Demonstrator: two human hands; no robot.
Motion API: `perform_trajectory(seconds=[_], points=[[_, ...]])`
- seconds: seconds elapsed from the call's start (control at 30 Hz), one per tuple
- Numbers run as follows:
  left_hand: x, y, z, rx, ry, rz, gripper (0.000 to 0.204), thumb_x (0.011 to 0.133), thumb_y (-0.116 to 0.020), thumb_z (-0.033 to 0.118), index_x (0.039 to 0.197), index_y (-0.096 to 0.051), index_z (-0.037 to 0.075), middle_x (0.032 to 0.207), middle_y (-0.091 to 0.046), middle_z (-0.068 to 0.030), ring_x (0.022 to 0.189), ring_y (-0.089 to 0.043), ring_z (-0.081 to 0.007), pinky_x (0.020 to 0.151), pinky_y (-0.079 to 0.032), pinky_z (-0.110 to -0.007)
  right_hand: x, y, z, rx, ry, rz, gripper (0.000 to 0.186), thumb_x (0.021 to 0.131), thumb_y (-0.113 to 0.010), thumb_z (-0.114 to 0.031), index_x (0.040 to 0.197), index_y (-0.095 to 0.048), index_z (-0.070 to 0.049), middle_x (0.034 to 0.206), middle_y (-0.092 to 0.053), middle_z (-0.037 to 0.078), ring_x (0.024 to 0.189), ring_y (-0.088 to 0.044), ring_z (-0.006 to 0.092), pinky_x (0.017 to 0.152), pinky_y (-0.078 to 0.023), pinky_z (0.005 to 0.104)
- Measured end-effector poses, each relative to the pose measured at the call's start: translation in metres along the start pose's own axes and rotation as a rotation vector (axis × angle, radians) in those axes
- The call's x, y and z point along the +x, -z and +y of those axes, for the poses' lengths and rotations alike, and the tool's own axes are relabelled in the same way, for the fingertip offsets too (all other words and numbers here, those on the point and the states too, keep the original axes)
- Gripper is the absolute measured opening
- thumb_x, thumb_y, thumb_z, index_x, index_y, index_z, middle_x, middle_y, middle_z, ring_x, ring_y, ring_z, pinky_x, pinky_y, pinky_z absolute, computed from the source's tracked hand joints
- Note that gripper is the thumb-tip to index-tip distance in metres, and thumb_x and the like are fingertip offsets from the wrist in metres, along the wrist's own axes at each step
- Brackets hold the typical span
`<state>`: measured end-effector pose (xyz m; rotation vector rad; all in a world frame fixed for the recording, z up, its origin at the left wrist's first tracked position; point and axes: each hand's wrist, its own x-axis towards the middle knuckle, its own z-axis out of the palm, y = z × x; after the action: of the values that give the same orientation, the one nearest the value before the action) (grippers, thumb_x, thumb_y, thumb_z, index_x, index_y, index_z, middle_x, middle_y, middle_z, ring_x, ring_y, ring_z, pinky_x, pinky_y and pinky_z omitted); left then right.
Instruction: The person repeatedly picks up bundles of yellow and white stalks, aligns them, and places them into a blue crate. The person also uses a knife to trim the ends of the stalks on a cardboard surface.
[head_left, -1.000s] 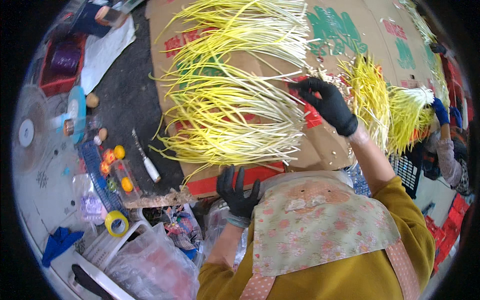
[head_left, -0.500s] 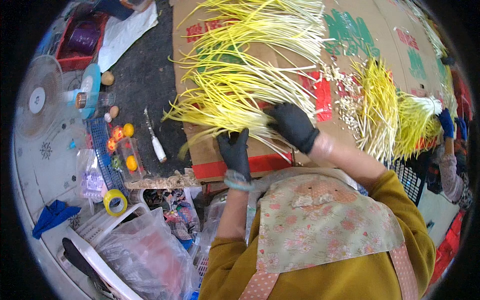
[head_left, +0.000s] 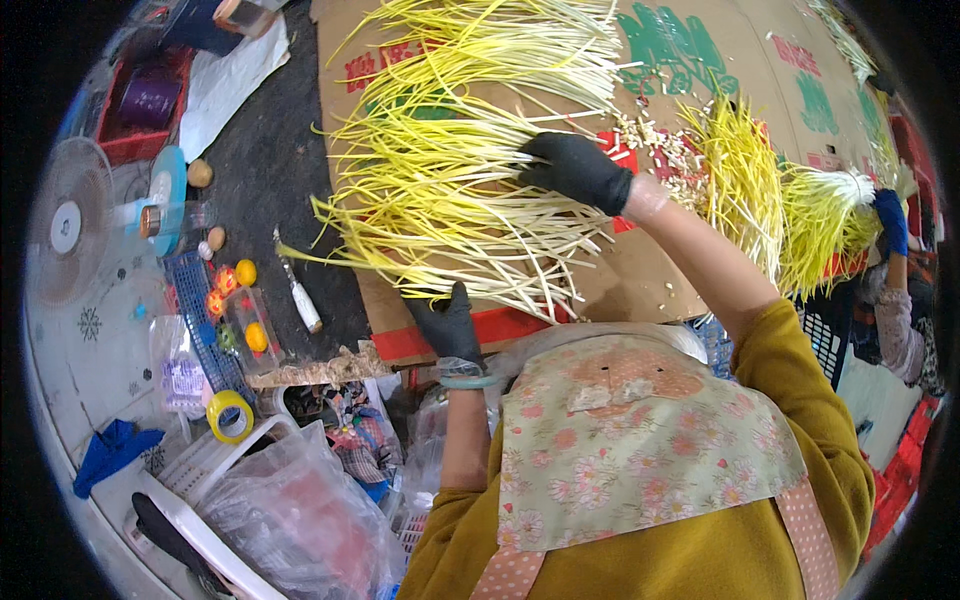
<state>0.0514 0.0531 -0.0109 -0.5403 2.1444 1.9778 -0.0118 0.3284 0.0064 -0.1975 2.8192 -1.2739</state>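
Long yellow chives (head_left: 430, 195) with pale white ends lie in loose rows across a flattened cardboard sheet (head_left: 640, 285). My right hand (head_left: 578, 170), in a black glove, reaches over the rows with its fingers curled down on the white stalks of one. By the front edge, my black-gloved left hand (head_left: 445, 325) is at the nearest stalks, thumb raised and apart from the fingers. Some of its fingers are partly hidden under yellow tips. Short trimmed white bits (head_left: 665, 150) are scattered right of the rows, beside another pile of yellow chives (head_left: 745, 190).
A white-handled knife (head_left: 303, 303) lies on the dark surface at left. Beyond it are a fan (head_left: 68, 225), a blue basket (head_left: 205, 320) and a yellow tape roll (head_left: 230, 416). At right, another person's blue-gloved hand (head_left: 890, 220) is at a tied chive bunch (head_left: 835, 215).
My right hand has moved away from me to stalks farther back. My left hand has dropped slightly nearer the front edge. The stalks that were bunched between my hands now lie spread out.
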Motion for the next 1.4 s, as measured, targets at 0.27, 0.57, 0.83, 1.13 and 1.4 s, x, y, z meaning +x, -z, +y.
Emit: perform_trajectory(seconds=[0.27, 0.57, 0.83, 1.13, 1.4], points=[[-0.017, -0.003, 0.004, -0.154, -0.139, 0.084, 0.051, 0.078, -0.063, -0.003, 0.126, -0.046, 0.002, 0.113, -0.057, -0.0080, 0.097, -0.056, -0.0189, 0.083, -0.048, -0.029, -0.014, -0.001, -0.025, -0.121, -0.047, 0.160, 0.048, 0.078, -0.067, -0.034, 0.116, -0.057, -0.006, 0.101, -0.061, 0.017, 0.093, -0.059, 0.0327, 0.081, -0.047, 0.0414], [-0.009, 0.006, -0.005, -0.272, -0.083, 0.077, 0.044, 0.082, -0.061, 0.000, 0.124, -0.049, 0.004, 0.109, -0.059, -0.0074, 0.093, -0.058, -0.0173, 0.075, -0.053, -0.030, -0.009, -0.054, -0.073, -0.498, -0.096, 0.074, 0.076, 0.070, -0.071, -0.034, 0.133, -0.038, -0.005, 0.117, -0.051, 0.017, 0.105, -0.049, 0.0324, 0.087, -0.038, 0.0431], [-0.010, 0.009, -0.001, -0.309, -0.038, 0.051, 0.044, 0.085, -0.060, 0.004, 0.127, -0.048, 0.004, 0.109, -0.059, -0.0076, 0.091, -0.059, -0.0165, 0.069, -0.055, -0.029, 0.018, -0.032, -0.009, -0.121, -0.195, 0.291, 0.027, 0.082, -0.061, -0.028, 0.097, -0.067, -0.007, 0.094, -0.065, 0.015, 0.087, -0.062, 0.0318, 0.076, -0.049, 0.0384], [-0.014, -0.002, -0.009, -0.266, -0.147, 0.169, 0.046, 0.084, -0.060, -0.001, 0.128, -0.046, 0.003, 0.107, -0.059, -0.0073, 0.087, -0.058, -0.0147, 0.068, -0.054, -0.026, 0.012, -0.028, -0.014, -0.074, -0.188, 0.250, 0.029, 0.083, -0.061, -0.029, 0.102, -0.065, -0.007, 0.096, -0.064, 0.014, 0.086, -0.062, 0.0317, 0.075, -0.049, 0.0373], [-0.014, -0.001, -0.006, -0.306, -0.107, 0.176, 0.047, 0.082, -0.062, -0.001, 0.126, -0.047, 0.000, 0.110, -0.059, -0.0090, 0.090, -0.058, -0.0158, 0.072, -0.053, -0.026, -0.002, -0.027, -0.034, -0.093, 0.047, 0.208, 0.040, 0.076, -0.069, -0.028, 0.110, -0.061, -0.007, 0.098, -0.061, 0.015, 0.090, -0.058, 0.0318, 0.080, -0.044, 0.0387]])
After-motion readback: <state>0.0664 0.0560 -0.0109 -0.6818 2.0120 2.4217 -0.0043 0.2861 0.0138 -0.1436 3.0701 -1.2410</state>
